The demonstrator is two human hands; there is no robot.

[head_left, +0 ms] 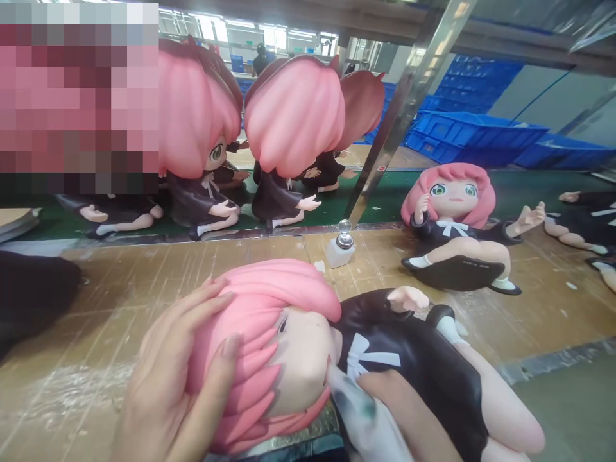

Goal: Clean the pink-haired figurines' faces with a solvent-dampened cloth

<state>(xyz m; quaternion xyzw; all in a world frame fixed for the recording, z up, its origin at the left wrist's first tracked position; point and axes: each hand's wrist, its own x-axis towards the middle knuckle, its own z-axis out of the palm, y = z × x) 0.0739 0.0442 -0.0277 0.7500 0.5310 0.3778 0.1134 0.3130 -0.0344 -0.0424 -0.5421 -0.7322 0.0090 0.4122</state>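
A large pink-haired figurine [409,353] in a black dress with a white bow lies on its back across the bench, its head toward the left. My left hand [178,378] holds the head, its fingers and thumb curved over the pink hair. My right hand [404,404] grips a white cloth [366,417] with a dark green stain. The tip of the cloth touches the face at the mouth. Part of the figurine's dress is hidden behind my right hand and the cloth.
A small white pump bottle [341,251] with a metal top stands behind the figurine. Another figurine [455,231] leans back at right. Several more figurines [296,122] sit along the green conveyor belt [322,192]. A metal post [404,96] rises beside blue crates [476,138].
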